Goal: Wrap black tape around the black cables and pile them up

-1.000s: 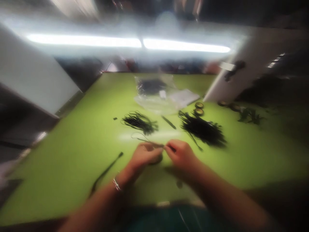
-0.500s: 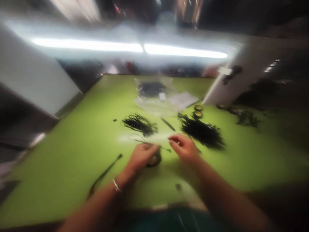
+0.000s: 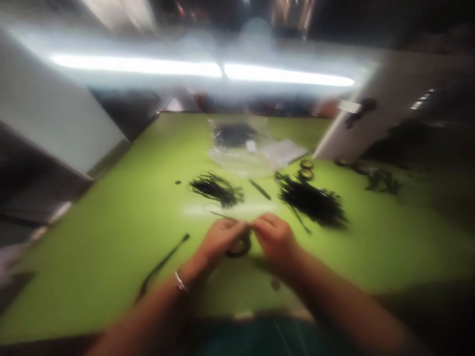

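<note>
Green table point(image 3: 111, 232) fills most of the view; picture is blurred. At its far edge lies a clear plastic bag point(image 3: 241, 146) with dark contents. Nearer me, to the right, a large pile of black wires point(image 3: 311, 200); a smaller black bundle point(image 3: 215, 188) sits to the left of it. Two small tape rolls point(image 3: 306, 168) lie just beyond the large pile. A long black strap point(image 3: 163, 264) lies at lower left, well apart from the rest.

My left hand point(image 3: 220, 240) and right hand point(image 3: 274, 237) meet at the fingertips, both pinched on a thin wire point(image 3: 218, 213) that trails away to the left. A dark tape roll point(image 3: 239, 245) rests on the table under my left hand, between the two hands. Whether my left fingers touch the roll, I cannot tell.
</note>
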`<state>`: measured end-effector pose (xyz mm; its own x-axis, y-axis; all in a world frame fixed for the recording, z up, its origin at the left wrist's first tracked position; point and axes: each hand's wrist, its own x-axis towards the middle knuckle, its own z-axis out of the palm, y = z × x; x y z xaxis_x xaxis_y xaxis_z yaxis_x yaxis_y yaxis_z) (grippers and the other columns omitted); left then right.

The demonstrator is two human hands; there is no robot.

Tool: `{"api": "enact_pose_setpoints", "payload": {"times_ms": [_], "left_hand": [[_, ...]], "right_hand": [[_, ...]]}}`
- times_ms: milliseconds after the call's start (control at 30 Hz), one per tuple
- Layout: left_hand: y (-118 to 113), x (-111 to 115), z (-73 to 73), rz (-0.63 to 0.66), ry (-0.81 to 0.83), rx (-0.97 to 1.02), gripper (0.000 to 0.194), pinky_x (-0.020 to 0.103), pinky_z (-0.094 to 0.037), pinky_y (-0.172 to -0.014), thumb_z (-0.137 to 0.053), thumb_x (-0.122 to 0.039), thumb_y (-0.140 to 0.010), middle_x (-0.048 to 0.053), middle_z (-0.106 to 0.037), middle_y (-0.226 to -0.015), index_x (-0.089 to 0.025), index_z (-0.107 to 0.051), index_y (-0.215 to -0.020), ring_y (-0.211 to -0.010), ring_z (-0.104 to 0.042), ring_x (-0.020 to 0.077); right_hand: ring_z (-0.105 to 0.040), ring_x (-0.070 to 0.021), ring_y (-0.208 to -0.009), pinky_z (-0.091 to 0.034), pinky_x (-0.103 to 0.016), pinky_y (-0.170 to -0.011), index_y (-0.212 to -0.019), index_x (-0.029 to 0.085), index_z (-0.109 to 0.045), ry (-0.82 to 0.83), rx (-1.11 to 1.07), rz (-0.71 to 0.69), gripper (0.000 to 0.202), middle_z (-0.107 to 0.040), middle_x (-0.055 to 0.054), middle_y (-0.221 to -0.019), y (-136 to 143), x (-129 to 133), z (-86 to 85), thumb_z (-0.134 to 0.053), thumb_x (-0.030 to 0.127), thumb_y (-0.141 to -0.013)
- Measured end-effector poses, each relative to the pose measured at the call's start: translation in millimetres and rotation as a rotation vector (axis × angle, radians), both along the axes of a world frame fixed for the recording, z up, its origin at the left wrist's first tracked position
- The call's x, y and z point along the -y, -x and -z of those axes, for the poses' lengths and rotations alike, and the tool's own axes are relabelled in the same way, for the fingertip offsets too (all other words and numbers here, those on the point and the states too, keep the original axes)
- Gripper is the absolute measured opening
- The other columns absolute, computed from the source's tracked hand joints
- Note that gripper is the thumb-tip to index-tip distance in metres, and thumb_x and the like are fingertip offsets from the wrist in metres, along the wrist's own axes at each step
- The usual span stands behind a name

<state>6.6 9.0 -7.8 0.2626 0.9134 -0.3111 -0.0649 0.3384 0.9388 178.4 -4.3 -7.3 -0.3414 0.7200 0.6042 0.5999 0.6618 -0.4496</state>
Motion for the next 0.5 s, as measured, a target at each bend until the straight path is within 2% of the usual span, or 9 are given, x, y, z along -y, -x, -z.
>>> {"api": "enact_pose_setpoints", "payload": {"times_ms": [133,200,300,367,433,500], "left_hand": [[-1.5,1.1,-1.4,-0.037,0.032,0.072,0.038,0.019,-0.029,-0.043,-0.074,-0.045,-0.069,-0.002,-0.049,-0.050,-0.011,-0.060,-0.060,-0.044,-0.038,0.0060],[-1.2,0.4,-2.4,-0.047,0.023,0.093,0.034,0.019,-0.029,-0.043,-0.076,-0.040,-0.067,-0.003,-0.048,-0.051,-0.012,-0.059,-0.060,-0.044,-0.038,0.0056],[0.3,-1.4,-5.4,-0.033,-0.035,0.075,0.029,0.018,-0.029,-0.043,-0.074,-0.036,-0.069,-0.004,-0.047,-0.050,-0.011,-0.062,-0.062,-0.044,-0.037,0.0049],[0.9,-1.7,-8.3,-0.054,-0.082,0.024,0.025,0.018,-0.031,-0.044,-0.072,-0.034,-0.072,-0.002,-0.052,-0.053,-0.011,-0.065,-0.066,-0.045,-0.039,0.0052],[0.8,-0.9,-10.5,-0.096,-0.135,-0.049,0.021,0.019,-0.036,-0.047,-0.070,-0.032,-0.074,0.001,-0.059,-0.059,-0.011,-0.067,-0.071,-0.049,-0.046,0.0073],[0.2,0.9,-11.2,-0.124,-0.195,-0.116,0.020,0.021,-0.041,-0.050,-0.069,-0.031,-0.076,0.003,-0.062,-0.064,-0.012,-0.067,-0.072,-0.054,-0.052,0.0099]], "right_hand": [[-0.053,-0.0161,-0.069,-0.046,-0.029,-0.065,-0.094,0.020,-0.067,-0.109,0.179,-0.026,0.024,-0.062,-0.004,-0.074,-1.1,2.1,-2.9,-0.044,0.013,-0.091],[-0.053,-0.0162,-0.069,-0.046,-0.029,-0.065,-0.097,0.020,-0.068,-0.131,0.181,-0.053,0.025,-0.061,-0.004,-0.073,-1.8,1.8,-2.6,-0.045,0.012,-0.091],[-0.056,-0.0158,-0.075,-0.049,-0.030,-0.069,-0.101,0.022,-0.068,-0.062,-0.049,-0.107,0.019,-0.062,-0.005,-0.084,-6.6,-2.2,-2.7,-0.055,0.016,-0.089],[-0.059,-0.0155,-0.080,-0.051,-0.030,-0.072,-0.107,0.023,-0.066,0.070,-0.283,-0.109,0.021,-0.063,-0.005,-0.095,-12.7,-6.7,-4.3,-0.060,0.022,-0.087],[-0.060,-0.0151,-0.080,-0.052,-0.030,-0.071,-0.107,0.024,-0.066,0.220,-0.464,-0.041,0.020,-0.064,-0.005,-0.095,-18.5,-11.2,-6.3,-0.057,0.027,-0.089],[-0.062,-0.0153,-0.078,-0.052,-0.029,-0.070,-0.099,0.023,-0.068,0.331,-0.533,0.048,0.017,-0.067,-0.004,-0.089,-20.5,-13.8,-7.4,-0.055,0.027,-0.091]]}}
